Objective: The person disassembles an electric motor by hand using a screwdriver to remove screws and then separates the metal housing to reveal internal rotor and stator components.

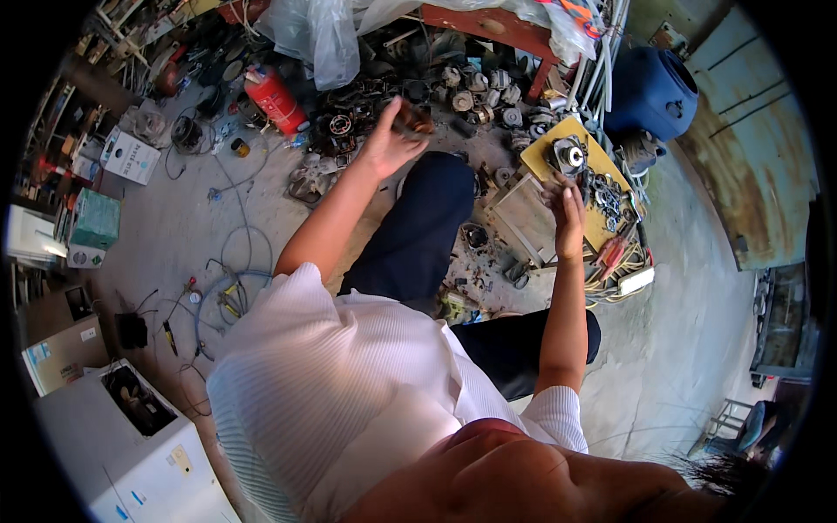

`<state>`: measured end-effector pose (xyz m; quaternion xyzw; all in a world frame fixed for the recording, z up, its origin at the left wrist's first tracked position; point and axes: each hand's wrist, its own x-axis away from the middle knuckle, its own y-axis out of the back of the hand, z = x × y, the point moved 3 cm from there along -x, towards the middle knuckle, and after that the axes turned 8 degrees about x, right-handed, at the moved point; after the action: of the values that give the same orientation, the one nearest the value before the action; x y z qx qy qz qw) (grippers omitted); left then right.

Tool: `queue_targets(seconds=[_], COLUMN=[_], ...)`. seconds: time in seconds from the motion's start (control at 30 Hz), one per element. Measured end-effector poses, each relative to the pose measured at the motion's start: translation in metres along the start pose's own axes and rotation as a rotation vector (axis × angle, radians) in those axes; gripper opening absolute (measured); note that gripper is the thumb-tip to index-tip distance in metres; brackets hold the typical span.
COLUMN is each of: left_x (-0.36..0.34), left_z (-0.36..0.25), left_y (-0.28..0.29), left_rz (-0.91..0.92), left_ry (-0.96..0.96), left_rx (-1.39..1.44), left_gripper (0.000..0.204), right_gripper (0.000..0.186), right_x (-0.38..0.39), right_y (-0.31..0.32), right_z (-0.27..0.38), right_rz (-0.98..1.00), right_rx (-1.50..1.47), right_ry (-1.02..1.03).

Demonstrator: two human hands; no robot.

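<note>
My left hand point(390, 146) is raised beyond my left knee, its thumb up and its fingers round a dark, copper-coloured part point(417, 124). Motion blurs that part, and I cannot make out its exact kind. At the right, my right hand point(568, 216) reaches to the near side of a yellow board point(534, 157), its fingertips dark and smeared. Just beyond those fingertips, on the board, stands a round metal motor part point(571, 157) with a shiny centre. Whether the fingers touch it is unclear. Beside it lie several small metal rings and fittings point(608, 199).
A grey metal frame point(514, 213) adjoins the yellow board. Several greasy motor parts point(478, 87) crowd the floor ahead. A red fire extinguisher point(275, 100) lies left of them; hoses point(247, 222) trail across the floor. A blue drum point(652, 94) stands far right, a white cabinet point(148, 453) near left.
</note>
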<state>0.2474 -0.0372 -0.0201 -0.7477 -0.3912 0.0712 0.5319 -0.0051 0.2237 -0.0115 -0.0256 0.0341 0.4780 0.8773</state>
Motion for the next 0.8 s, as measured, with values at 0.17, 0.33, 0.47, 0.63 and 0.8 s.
queue_targets(seconds=[0.17, 0.33, 0.47, 0.63, 0.8], left_x=[0.012, 0.062, 0.054, -0.042, -0.125], left_z=[0.011, 0.070, 0.073, -0.040, -0.060], left_y=[0.198, 0.314, 0.317, 0.322, 0.233], left_rz=[-0.425, -0.824, -1.055, -0.665, -0.782], left_ry=[-0.008, 0.250, 0.354, -0.087, -0.003], left_rx=[0.114, 0.233, 0.210, 0.236, 0.107], left_gripper=[0.045, 0.053, 0.054, 0.064, 0.091], right_gripper=[0.038, 0.036, 0.035, 0.035, 0.037], right_x=[0.015, 0.023, 0.026, 0.018, 0.032], right_y=[-0.025, -0.019, -0.005, -0.036, -0.006], right_z=[-0.014, -0.055, -0.070, -0.068, -0.068], right_rz=[0.196, 0.159, 0.077, 0.126, 0.056], right_rx=[0.144, 0.191, 0.177, 0.111, 0.203], right_ry=[-0.031, -0.215, -0.297, -0.295, -0.327])
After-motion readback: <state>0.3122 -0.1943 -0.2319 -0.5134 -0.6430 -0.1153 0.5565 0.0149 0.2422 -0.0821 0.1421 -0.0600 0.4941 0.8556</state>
